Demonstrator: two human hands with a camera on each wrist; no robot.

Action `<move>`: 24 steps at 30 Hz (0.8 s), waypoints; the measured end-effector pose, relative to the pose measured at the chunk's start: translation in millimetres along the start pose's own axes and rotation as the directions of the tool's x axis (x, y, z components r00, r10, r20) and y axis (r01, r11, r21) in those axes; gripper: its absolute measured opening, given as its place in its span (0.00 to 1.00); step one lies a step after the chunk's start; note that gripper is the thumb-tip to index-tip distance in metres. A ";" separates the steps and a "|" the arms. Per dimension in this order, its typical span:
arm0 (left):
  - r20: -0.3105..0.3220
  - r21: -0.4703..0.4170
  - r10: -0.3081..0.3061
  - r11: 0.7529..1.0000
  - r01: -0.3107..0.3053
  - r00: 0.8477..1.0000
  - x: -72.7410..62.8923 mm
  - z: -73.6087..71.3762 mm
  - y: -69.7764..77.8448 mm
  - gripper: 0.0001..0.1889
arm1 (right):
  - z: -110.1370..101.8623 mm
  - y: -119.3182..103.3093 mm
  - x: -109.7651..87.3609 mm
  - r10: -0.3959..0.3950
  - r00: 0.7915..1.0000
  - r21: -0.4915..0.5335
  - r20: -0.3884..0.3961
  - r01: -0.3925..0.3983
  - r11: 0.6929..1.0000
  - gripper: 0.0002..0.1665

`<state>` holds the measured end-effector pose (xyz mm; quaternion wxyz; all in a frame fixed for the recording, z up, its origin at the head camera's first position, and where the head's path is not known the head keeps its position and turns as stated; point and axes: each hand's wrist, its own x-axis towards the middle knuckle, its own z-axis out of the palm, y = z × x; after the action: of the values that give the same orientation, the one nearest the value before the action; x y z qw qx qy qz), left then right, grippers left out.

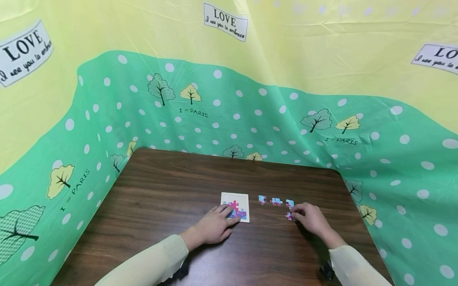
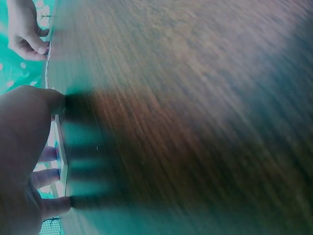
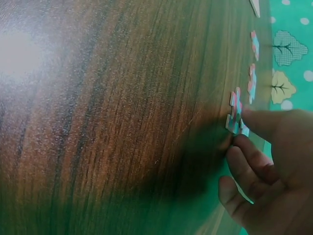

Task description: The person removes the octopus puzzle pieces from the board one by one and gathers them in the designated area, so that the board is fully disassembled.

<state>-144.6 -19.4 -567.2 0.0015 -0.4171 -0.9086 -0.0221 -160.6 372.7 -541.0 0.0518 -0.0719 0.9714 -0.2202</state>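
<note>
My left hand (image 1: 214, 226) lies with fingers spread over the lower left of a white-framed puzzle board (image 1: 235, 196). Pink and purple pieces fill part of that board, and my fingers hide some of them. Over to the right, my right hand (image 1: 312, 218) pinches a pink and blue puzzle piece (image 1: 289, 216) at its right edge between thumb and fingers. The right wrist view shows this puzzle piece (image 3: 234, 110) low over the tabletop, beside the thumb. Just behind it is another loose piece (image 1: 290, 203), close to the fingertips.
Two more loose pieces, one left (image 1: 262, 199) and one middle (image 1: 276, 201), lie in a row between the board and my right hand. The dark wooden table (image 1: 171, 178) meets a green and yellow printed curtain (image 1: 200, 131) at its back and sides.
</note>
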 end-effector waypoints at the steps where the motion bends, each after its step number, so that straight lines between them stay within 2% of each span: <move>1: 0.003 -0.002 0.000 1.000 0.000 1.000 -0.2 0.2 0.0 0.27 | -0.2 0.0 0.0 -0.001 1.000 0.000 0.005 0.001 1.000 0.04; 12: 0.052 -0.027 -0.013 1.000 0.014 0.999 -4.7 -1.8 -4.2 0.28 | -1.3 -4.6 0.3 0.003 1.000 0.005 0.024 -0.003 1.000 0.05; 18: 0.037 -0.016 0.002 1.000 -0.002 0.999 -9.0 -2.8 -8.9 0.28 | 0.1 -16.2 8.7 -0.046 0.999 0.017 0.012 0.046 0.999 0.06; 24: 0.019 -0.024 0.000 1.000 0.000 1.000 -11.9 -1.2 -9.8 0.28 | 10.3 -38.9 22.5 -0.088 0.996 0.038 0.010 0.088 0.995 0.08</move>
<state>-144.3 -34.9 -566.7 -0.0120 -0.4173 -0.9082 -0.0290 -176.8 329.9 -534.9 0.0492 -0.1149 0.9627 -0.2402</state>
